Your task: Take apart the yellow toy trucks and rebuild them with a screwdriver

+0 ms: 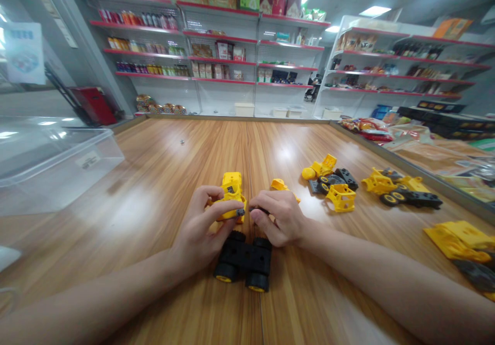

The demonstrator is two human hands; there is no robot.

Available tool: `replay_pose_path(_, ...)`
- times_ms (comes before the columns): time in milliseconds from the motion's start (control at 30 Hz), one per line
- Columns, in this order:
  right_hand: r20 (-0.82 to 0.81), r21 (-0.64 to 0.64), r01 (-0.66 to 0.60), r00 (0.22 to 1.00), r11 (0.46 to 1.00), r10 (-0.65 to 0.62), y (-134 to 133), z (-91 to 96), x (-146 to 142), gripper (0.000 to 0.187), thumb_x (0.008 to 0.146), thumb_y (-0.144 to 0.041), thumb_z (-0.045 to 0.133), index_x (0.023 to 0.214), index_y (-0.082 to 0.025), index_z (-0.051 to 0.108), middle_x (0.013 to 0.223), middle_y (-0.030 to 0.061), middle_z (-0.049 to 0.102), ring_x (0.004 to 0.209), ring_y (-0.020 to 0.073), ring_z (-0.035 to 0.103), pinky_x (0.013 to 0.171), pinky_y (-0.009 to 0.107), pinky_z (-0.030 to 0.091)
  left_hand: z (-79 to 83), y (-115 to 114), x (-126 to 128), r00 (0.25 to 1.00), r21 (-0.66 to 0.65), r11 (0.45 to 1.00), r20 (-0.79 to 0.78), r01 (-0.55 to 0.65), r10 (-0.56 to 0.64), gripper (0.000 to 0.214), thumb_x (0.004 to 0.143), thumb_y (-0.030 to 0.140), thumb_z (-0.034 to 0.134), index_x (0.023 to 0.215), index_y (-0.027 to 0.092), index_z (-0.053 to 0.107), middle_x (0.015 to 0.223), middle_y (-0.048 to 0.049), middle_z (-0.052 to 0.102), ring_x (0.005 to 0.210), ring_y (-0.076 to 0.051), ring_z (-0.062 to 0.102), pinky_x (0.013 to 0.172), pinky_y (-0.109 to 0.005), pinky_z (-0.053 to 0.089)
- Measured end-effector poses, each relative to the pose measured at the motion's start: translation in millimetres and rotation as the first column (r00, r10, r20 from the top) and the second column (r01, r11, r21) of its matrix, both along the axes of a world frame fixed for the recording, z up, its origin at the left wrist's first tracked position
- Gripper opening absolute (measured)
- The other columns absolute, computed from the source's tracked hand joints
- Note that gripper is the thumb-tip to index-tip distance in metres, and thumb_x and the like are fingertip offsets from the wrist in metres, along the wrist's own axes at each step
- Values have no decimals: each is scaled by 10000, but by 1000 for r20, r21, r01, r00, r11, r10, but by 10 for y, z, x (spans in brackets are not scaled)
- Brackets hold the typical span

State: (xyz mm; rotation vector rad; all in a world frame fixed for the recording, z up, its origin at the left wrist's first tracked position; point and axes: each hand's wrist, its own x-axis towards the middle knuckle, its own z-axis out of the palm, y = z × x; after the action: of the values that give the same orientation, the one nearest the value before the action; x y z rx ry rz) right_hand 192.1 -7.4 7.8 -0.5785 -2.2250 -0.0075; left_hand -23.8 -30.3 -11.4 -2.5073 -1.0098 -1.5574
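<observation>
My left hand (209,221) is closed around a yellow toy vehicle part (228,208) with a small dark grey piece at its right end. My right hand (280,216) pinches a small dark piece (263,210), mostly hidden by the fingers. A narrow gap separates the two hands. Just below them a black toy chassis (245,256) rests on the table, with black wheels that have yellow hubs. Behind the left hand stands a yellow toy cab (232,180), partly covered. Another yellow part (279,184) lies behind my right hand.
Toy truck parts lie to the right: a yellow cab frame (341,198), a black wheeled chassis (413,199) and a yellow body (460,236). A clear plastic bin (58,164) stands at left. A tiny screw-like bit (182,142) lies far back. Stocked shelves (220,38) stand beyond the wooden table (154,154).
</observation>
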Motion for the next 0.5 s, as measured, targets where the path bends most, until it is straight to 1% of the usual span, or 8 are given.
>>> replay_pose_path(67,20,27,2,1000,1000,-2,-17,10,4,223,943,-270,456,804,-173,600,663,9,605,563,117,532,531,261,342,0,-1,0,1000,3,1000,-5,-5,5,314,829,94,659,1081,280,643,1059,-56,496,961,-191,544,800,-342,524)
replay_pose_path(200,38,74,14,999,997,-17,-14,-2,1,189,918,-259,495,777,-183,596,634,-7,548,549,116,495,510,275,313,-5,-2,-1,1000,2,1000,1,0,0,327,824,82,661,1078,287,657,1057,-56,491,969,-194,538,800,-343,522)
replay_pose_path(333,40,99,27,999,995,-31,-9,-7,2,149,905,-263,520,834,-188,628,649,-1,559,563,125,509,519,283,323,-8,-4,-6,1000,-23,1000,10,0,0,338,811,66,670,1066,288,670,1047,-55,480,970,-197,533,799,-346,519)
replay_pose_path(500,3,75,24,1000,997,-25,-15,-7,-3,128,888,-257,550,973,-180,607,759,13,647,643,139,583,569,274,395,7,-15,-15,998,7,999,-36,-46,46,338,806,59,669,1068,272,675,1059,-60,474,972,-206,527,798,-360,512)
